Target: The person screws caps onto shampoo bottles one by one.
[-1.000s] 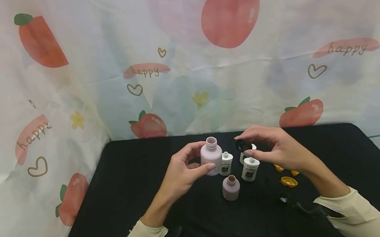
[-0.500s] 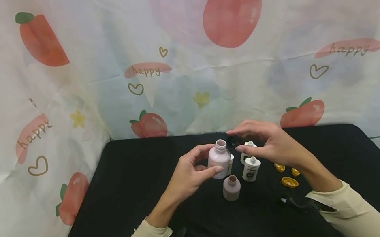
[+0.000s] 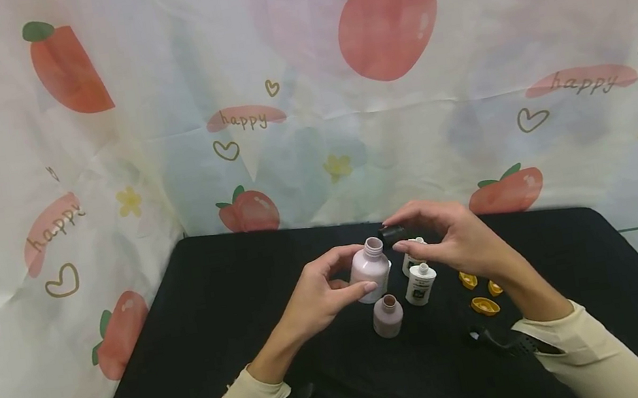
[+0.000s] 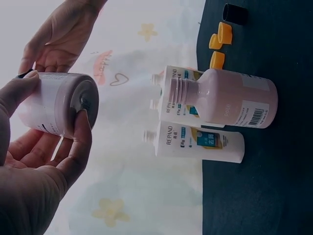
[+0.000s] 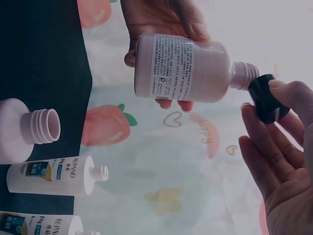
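Note:
My left hand (image 3: pixel 321 289) holds an uncapped pale pink bottle (image 3: pixel 370 274) upright, raised above the table, with thumb and fingers round its body. My right hand (image 3: pixel 455 239) pinches a black cap (image 3: pixel 392 235) between thumb and fingers. In the right wrist view the cap (image 5: pixel 261 100) is tilted, its edge right at the threaded neck of the held bottle (image 5: pixel 171 68). A second open pink bottle (image 4: pixel 234 100) stands on the table just below the hands. Beside it are white bottles (image 3: pixel 421 285) without caps, one mostly hidden behind the held bottle.
Several yellow caps (image 3: pixel 485 306) lie on the black table (image 3: pixel 233 287) to the right. Another black cap (image 4: pixel 234 13) sits near them in the left wrist view. A printed fabric backdrop (image 3: pixel 311 145) rises behind the table and along its left side.
The left hand has moved the pink bottle slightly right and down. The right hand has moved left and up with the black cap, which now stands right by the bottle's neck.

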`<action>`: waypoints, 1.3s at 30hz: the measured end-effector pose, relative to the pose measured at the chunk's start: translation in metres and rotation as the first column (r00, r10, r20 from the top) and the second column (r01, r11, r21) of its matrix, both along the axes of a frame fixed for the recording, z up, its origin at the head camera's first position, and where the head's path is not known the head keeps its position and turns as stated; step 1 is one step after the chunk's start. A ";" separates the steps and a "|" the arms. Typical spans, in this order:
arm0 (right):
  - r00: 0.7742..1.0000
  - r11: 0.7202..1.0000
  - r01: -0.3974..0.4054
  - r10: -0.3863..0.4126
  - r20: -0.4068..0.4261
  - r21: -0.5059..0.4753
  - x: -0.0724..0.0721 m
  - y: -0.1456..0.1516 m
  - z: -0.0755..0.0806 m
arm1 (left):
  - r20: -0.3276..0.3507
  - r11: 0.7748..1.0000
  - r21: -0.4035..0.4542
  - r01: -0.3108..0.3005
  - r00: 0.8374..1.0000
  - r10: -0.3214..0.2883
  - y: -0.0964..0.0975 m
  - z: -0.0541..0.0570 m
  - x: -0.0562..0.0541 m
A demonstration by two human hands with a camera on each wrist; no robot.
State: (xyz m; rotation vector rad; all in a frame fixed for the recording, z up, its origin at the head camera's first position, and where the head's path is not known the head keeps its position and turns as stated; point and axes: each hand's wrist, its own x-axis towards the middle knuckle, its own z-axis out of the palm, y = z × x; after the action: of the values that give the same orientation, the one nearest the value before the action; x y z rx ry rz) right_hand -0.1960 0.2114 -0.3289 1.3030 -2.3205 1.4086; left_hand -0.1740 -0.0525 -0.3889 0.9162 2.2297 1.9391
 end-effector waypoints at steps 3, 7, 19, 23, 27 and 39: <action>1.000 1.000 0.015 -0.014 0.004 -0.009 0.000 -0.001 0.002 | 0.006 1.000 0.012 0.003 1.000 -0.003 0.001 0.001 0.000; 0.999 0.999 0.032 -0.032 -0.024 -0.012 0.000 -0.004 0.003 | 0.011 1.000 0.017 0.001 1.000 -0.001 0.002 0.002 0.000; 0.999 0.997 0.001 -0.005 -0.052 -0.075 -0.002 -0.011 0.003 | 0.034 0.998 0.069 0.002 0.999 -0.004 0.006 0.002 -0.001; 0.998 0.996 -0.023 0.018 -0.065 -0.083 -0.004 -0.014 0.003 | 0.039 0.997 0.080 0.010 0.999 -0.013 0.006 0.003 -0.001; 0.993 0.996 -0.049 0.041 -0.109 -0.079 -0.006 -0.016 0.004 | 0.049 0.996 0.086 0.014 0.999 -0.018 0.007 0.003 -0.002; 0.998 0.999 -0.016 0.014 -0.055 -0.031 -0.003 -0.018 0.006 | 0.043 0.997 0.080 0.008 0.999 -0.012 0.007 0.007 -0.002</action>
State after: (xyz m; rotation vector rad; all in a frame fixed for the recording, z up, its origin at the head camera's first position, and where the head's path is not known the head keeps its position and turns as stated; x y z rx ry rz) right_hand -0.1994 0.1931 -0.3224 1.3361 -2.2496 1.3893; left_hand -0.1756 -0.0452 -0.3820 0.8838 2.1347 2.0372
